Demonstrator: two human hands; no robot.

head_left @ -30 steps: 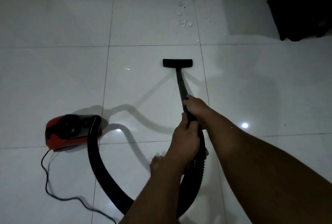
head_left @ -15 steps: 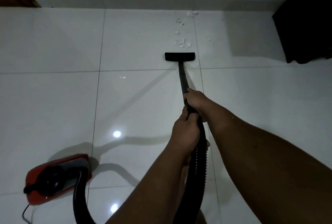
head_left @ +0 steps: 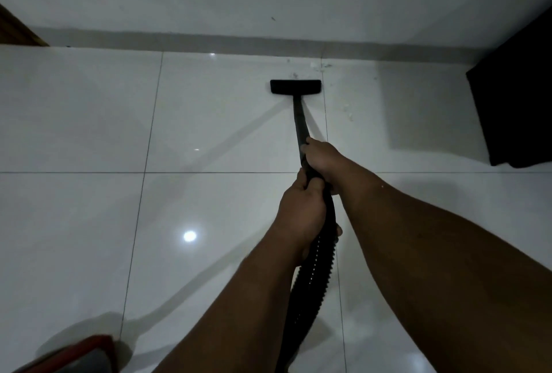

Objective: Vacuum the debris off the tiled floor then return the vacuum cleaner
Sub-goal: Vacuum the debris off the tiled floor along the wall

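Observation:
The black vacuum wand [head_left: 299,121] runs forward from my hands to its flat nozzle [head_left: 295,86], which rests on the white tiled floor [head_left: 89,121] close to the wall. My right hand [head_left: 324,160] grips the wand further up; my left hand [head_left: 301,211] grips it just behind, where the ribbed black hose [head_left: 313,271] begins. Small white debris scraps [head_left: 319,66] lie just beyond and right of the nozzle, and a few more debris bits [head_left: 348,112] lie to the right of the wand. A corner of the red vacuum body [head_left: 80,354] shows at the bottom left.
A white wall with a grey skirting [head_left: 209,44] closes the floor ahead. A dark piece of furniture [head_left: 516,103] stands at the right. A brown wooden edge [head_left: 15,32] shows at the far left.
The nozzle has pushed forward over the debris trail toward the wall. Most scraps in front of it are gone. The view has moved forward, and the red vacuum body has slid to the bottom edge.

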